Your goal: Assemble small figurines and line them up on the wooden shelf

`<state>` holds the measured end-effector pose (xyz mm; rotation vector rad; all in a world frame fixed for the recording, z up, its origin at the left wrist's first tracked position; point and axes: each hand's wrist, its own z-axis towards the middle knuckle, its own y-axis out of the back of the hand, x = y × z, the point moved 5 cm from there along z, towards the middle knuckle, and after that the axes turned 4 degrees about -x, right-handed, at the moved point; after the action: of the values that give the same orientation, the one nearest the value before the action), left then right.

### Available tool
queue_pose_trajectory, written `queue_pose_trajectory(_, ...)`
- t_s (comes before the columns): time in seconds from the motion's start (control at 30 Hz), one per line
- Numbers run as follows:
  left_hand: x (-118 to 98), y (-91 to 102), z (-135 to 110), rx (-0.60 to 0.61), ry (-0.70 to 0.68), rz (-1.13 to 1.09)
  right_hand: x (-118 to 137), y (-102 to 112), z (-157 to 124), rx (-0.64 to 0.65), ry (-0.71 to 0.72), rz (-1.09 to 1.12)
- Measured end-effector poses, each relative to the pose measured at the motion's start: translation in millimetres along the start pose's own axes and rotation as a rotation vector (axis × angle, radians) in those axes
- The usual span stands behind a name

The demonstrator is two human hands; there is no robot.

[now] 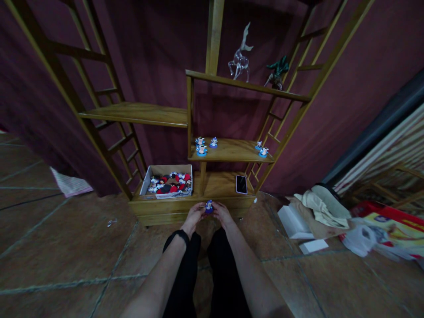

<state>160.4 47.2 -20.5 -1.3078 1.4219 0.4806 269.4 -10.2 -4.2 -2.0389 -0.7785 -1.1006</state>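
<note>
Between my two hands, just in front of the shelf unit's low drawer front, is a small purple-and-blue figurine (209,206) on a dark round base. My left hand (196,215) has its fingers closed on the figurine's left side. From the other side my right hand (222,213) pinches it too. Similar little figurines stand on the middle shelf (228,152): a purple one (213,142) and blue-based ones (201,150) at its left end, and two more (263,152) at its right end.
An open white box (143,189) of red, white and black figurines sits on the bottom shelf, left; a phone (241,184) lies right. Above stand a clear deer ornament (240,59) and a dark green ornament (278,73). Boxes (294,221) and bags (359,238) lie on the floor, right.
</note>
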Motion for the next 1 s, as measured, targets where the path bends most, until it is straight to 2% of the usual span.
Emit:
queue_pose_trajectory(0.17,3.7,8.0,3.3,-0.050,-0.011,-0.023,0.3,1.4,1.6,0.029,0.027,0.023)
queue_pose_trajectory(0.5,3.0,8.1,8.0,-0.012,-0.020,-0.014,-4.9,4.3,5.0,0.045,0.020,-0.004)
queue_pose_trajectory(0.7,7.5,11.3,15.3,-0.066,-0.024,-0.055,-2.8,1.4,2.0,0.068,0.022,0.066)
queue_pose_trajectory(1.0,2.5,0.0,9.9,0.119,-0.037,-0.015,-6.0,2.8,5.1,0.099,0.064,0.130)
